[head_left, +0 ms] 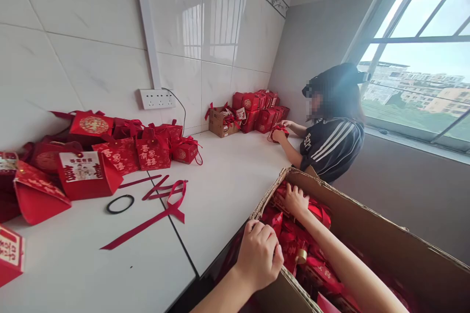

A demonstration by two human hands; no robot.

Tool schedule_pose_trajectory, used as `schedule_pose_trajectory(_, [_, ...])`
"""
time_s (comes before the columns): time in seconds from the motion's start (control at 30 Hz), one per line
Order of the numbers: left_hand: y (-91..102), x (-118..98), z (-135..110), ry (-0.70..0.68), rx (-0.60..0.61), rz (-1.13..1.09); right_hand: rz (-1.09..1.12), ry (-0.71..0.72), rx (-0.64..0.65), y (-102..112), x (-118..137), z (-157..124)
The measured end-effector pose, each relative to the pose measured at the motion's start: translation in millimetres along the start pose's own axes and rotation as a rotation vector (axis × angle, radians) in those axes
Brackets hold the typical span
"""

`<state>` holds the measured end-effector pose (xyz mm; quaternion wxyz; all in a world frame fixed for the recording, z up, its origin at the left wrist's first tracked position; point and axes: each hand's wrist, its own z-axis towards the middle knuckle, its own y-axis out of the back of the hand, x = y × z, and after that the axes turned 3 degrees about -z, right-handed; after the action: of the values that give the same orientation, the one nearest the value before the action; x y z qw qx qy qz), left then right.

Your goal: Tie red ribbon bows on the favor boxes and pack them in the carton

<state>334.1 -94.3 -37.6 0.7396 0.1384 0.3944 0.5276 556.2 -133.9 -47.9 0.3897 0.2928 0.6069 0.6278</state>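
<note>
Right hand in the big box, red boxes on both sides of the job

In the head view, I saw the big cardboard box (pixel 367 220) standing open beside the worktop (pixel 227 176). The left hand (pixel 260 252) had its fingers curled over the near edge of that box. The right hand (pixel 296 200) was down inside, on the red boxes (pixel 320 274). Its fingers were bent and touched the red things there, but I could not tell if they had a grip on one.

As I judged it, the job was partly done at most. Lots of red boxes lay in the big box. More were on the worktop: a messy heap (pixel 152 154) by the wall on the left, and a neat stack (pixel 270 117) in the far corner. I could not tell which of these were finished. A loose looped ribbon (pixel 147 224), some short red strips (pixel 169 194) and a black ring (pixel 132 201) lay near the heap. Past the big box, a co-worker (pixel 334 144) had both hands on a small red thing (pixel 279 134).

The big box's open top faced up. Its long way seemed to run from the far left down to the near right, where the view cut it off. The red boxes in it lay every which way. The one by the right hand was partly covered, so I could not tell its long way.
</note>
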Motion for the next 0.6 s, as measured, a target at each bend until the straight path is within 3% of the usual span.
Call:
schedule_pose_trajectory(0.2, [-0.5, 1, 3, -0.013, 0.002, -0.011, -0.001, 0.056, 0.041, 7, -10, 4])
schedule_pose_trajectory(0.3, [0.5, 1, 3, -0.006, 0.009, -0.024, 0.024, 0.086, 0.043, 23, -39, 0])
schedule_pose_trajectory(0.4, [0.9, 1, 3, 0.001, 0.015, -0.033, 0.072, 0.047, -0.008, 31, -84, -15])
schedule_pose_trajectory(0.5, [0.8, 2, 4, -0.005, 0.023, -0.034, 0.118, -0.059, -0.014, 18, -123, -32])
schedule_pose_trajectory(0.6, [1.5, 2, 6, -0.006, 0.034, -0.030, 0.228, -0.149, -0.013, -6, -138, -42])
